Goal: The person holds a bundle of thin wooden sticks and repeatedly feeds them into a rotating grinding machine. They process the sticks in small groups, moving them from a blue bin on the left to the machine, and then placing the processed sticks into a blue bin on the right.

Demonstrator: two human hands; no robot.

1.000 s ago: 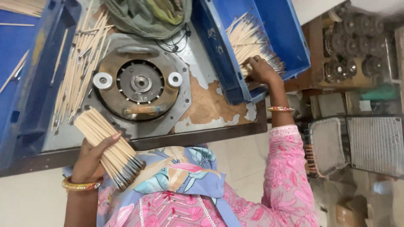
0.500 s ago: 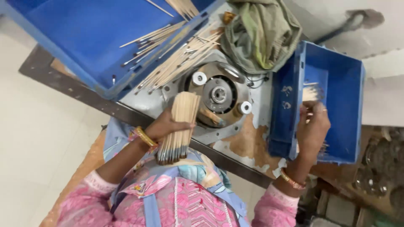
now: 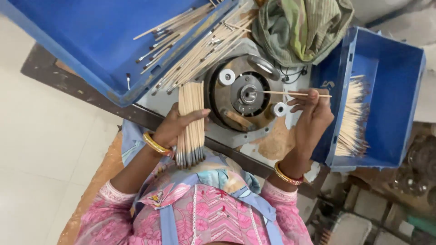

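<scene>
Our right hand (image 3: 313, 115) pinches one thin wooden stick (image 3: 295, 94), tip at the round metal machine head (image 3: 247, 95); our left hand (image 3: 175, 127) clasps a bundle of dark-tipped wooden sticks (image 3: 190, 122), kept close as stock.

We see pale tan wood in the single stick (image 3: 295, 94) pinched at the fingers of our right hand (image 3: 313, 119), and the same tan in the bundle of sticks (image 3: 190, 122) under our left hand's (image 3: 175, 127) fingers, its lower ends dark grey. Beyond the fingertips the round machine head (image 3: 245, 93) is dull brown-grey with white rollers. Both crates are bright blue: the large one (image 3: 91, 50) past the left fingers, the smaller one (image 3: 386, 72) beside the right. The crumpled cloth (image 3: 302, 25) is olive green. Our bangles are gold, our sleeves pink with a fine print
</scene>
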